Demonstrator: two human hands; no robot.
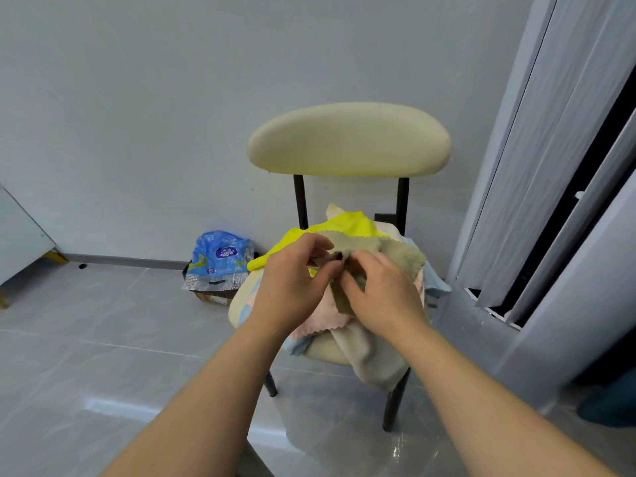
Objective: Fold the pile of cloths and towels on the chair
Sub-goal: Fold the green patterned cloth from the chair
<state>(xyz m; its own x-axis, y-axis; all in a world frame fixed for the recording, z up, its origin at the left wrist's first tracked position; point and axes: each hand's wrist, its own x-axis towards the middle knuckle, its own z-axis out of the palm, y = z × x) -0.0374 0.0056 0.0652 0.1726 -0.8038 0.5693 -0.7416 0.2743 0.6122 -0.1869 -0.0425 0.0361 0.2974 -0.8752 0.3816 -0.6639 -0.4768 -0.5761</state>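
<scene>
Left hand (296, 280): fingers curled, pinching the olive cloth (385, 256).
Right hand (382, 294): pinching it too.
Pile (330, 315): on the chair (347, 139) seat, yellow cloth (347, 223) at twelve o'clock.

Chair (325, 351): cream seat, black legs, on grey tiled floor (103, 321). The seat carries a loose pile:
- yellow cloth (347, 223) beyond left hand (292, 287)
- olive cloth (399, 258) beyond right hand (385, 294)
- pink cloth (325, 316) beneath both
- beige towel (371, 359) hanging over the front edge below the right hand

Floor, left of left hand: blue plastic pack (220, 259).
</scene>
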